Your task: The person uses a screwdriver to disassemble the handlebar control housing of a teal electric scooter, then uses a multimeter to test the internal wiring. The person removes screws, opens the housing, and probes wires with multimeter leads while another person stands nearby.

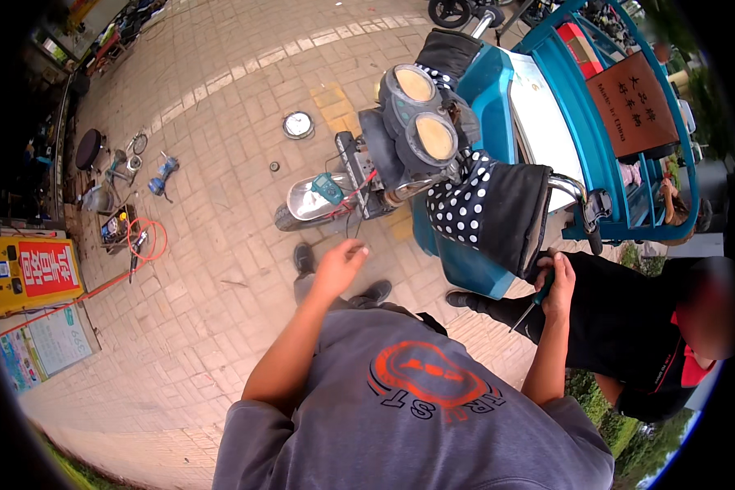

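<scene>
My right hand (559, 282) is closed round the dark teal handle of a screwdriver (527, 315), its thin shaft slanting down to the left. That hand is beside the lower edge of a black handlebar muff (502, 214) with white polka dots. My left hand (339, 268) is held out in front of me, fingers loosely bent and thumb apart, with nothing visible in it. Just beyond it, a teal multimeter (328, 189) rests on the silver front fender (306, 202) of a three-wheeler. Red and black leads run by its fork. Two round lamps (434, 137) face upward above the fork.
The teal cargo bed (612, 163) carries a brown box (633, 104). Another person in black (621, 314) stands close on my right. A round white-faced part (298, 125) lies on the paving. Further left are tools, a blue device (163, 175) and an orange hose (149, 238).
</scene>
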Demonstrator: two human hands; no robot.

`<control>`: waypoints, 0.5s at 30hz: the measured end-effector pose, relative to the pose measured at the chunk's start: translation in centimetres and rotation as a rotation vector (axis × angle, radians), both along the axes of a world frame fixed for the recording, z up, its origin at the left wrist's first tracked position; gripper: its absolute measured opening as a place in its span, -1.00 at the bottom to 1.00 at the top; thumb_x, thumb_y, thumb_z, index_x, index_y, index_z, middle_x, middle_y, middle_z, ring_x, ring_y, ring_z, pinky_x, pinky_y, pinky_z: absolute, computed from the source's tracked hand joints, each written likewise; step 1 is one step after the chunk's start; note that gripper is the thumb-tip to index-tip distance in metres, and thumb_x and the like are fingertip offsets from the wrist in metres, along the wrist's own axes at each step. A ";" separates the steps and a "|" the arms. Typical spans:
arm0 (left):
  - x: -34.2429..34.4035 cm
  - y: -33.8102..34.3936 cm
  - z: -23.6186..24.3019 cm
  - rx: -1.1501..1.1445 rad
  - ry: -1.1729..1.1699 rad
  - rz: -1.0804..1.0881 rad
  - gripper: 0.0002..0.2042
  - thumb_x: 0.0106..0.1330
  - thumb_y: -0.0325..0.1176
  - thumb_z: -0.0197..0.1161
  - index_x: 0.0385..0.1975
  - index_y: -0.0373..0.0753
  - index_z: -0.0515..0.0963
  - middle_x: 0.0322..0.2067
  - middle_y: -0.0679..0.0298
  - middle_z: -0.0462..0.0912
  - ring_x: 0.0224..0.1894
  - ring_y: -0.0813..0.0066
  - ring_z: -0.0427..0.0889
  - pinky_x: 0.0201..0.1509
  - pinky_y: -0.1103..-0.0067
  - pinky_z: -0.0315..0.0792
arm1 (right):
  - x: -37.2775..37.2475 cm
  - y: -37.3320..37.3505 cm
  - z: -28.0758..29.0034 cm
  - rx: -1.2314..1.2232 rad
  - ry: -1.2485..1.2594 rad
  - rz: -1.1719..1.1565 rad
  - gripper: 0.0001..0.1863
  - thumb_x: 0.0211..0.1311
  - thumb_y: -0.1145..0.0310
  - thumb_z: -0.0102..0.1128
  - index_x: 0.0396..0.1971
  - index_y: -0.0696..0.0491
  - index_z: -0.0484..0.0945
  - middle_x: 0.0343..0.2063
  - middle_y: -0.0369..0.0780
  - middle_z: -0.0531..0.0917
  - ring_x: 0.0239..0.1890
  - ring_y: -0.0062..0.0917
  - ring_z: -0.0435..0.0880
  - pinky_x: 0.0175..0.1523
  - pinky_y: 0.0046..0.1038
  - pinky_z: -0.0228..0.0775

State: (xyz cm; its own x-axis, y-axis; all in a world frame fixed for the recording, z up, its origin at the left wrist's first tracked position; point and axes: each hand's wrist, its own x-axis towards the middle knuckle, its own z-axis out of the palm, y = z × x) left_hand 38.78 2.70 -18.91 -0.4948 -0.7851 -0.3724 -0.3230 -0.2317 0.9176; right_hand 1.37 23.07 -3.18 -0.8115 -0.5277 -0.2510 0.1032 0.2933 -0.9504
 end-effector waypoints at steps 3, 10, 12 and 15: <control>1.0 -1.7 -1.4 0.040 0.024 0.007 -0.66 0.38 -0.21 0.25 -0.03 -0.36 0.57 -0.24 0.11 0.72 -0.23 0.40 0.67 -0.09 0.50 0.53 | 3.7 -1.7 -0.2 0.415 0.146 0.248 -0.61 0.34 0.16 0.24 -0.16 0.24 0.53 -0.51 -0.26 0.56 -0.68 -0.71 0.44 -0.64 -0.61 0.22; 3.9 -5.8 -7.0 0.251 0.154 0.017 -0.69 0.35 -0.24 0.25 -0.05 -0.33 0.58 -0.23 0.04 0.73 -0.18 0.25 0.73 -0.07 0.44 0.56 | 10.6 -6.8 0.1 0.855 0.607 0.154 -0.62 0.28 0.13 0.32 -0.40 0.20 0.51 -0.67 -0.33 0.47 -0.68 -0.73 0.38 -0.59 -0.56 0.20; 5.0 -6.2 -8.6 0.339 0.149 0.033 -0.71 0.36 -0.27 0.24 -0.05 -0.33 0.58 -0.23 0.06 0.73 -0.17 0.29 0.72 -0.05 0.47 0.56 | 11.4 -7.7 0.5 0.934 0.594 0.055 -0.61 0.29 0.12 0.30 -0.37 0.19 0.51 -0.69 -0.34 0.47 -0.70 -0.71 0.39 -0.60 -0.56 0.21; 6.3 -6.7 -10.1 0.423 0.188 0.091 -0.72 0.38 -0.29 0.23 -0.04 -0.34 0.58 -0.24 0.13 0.72 -0.20 0.40 0.69 -0.07 0.53 0.54 | 10.9 -7.6 0.1 1.044 0.604 -0.037 -0.59 0.31 0.10 0.27 -0.22 0.21 0.52 -0.67 -0.33 0.48 -0.71 -0.68 0.45 -0.61 -0.55 0.27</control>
